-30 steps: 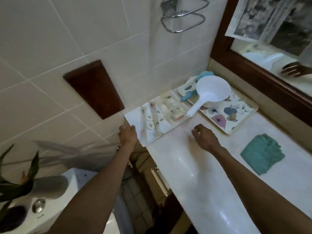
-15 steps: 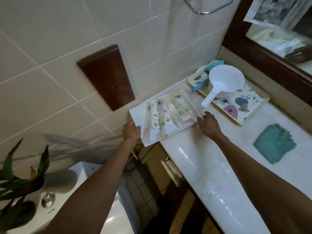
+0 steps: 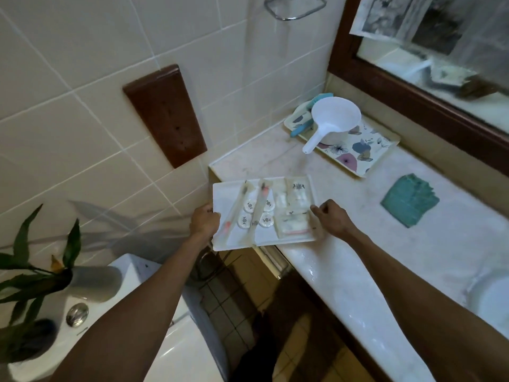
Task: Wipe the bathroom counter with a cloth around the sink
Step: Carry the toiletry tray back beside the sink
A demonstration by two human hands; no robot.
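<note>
I've drawn the white tray (image 3: 264, 238) away from the wall corner since a moment ago; it now hangs half off the front edge of the tabletop (image 3: 385, 238), and the patch of marble where it sat lies bare and looks dusty. My left hand (image 3: 205, 220) has its fingers clamped on the tray's left edge, and my right hand (image 3: 332, 216) pinches its right edge with fingers curled together. The wrapped toothbrushes and small packets are riding on it, so I have to keep it level.

The cloth (image 3: 409, 199), the thing this job hangs on, lies flat and untouched on the tabletop, well apart from both hands, to the right of the tray and in front of the mirror frame. The sink (image 3: 493, 296) shows only as a pale rim at the right edge.

Beyond the cloth, the floral tray (image 3: 366, 158) with the white scoop (image 3: 334, 119) sits near the back corner, not yet shifted.

As I judge it, wiping has not begun. I'm clearing the surface. Left to do: set this tray aside, perhaps move the floral one, pick up the cloth, then wipe around the sink.
</note>
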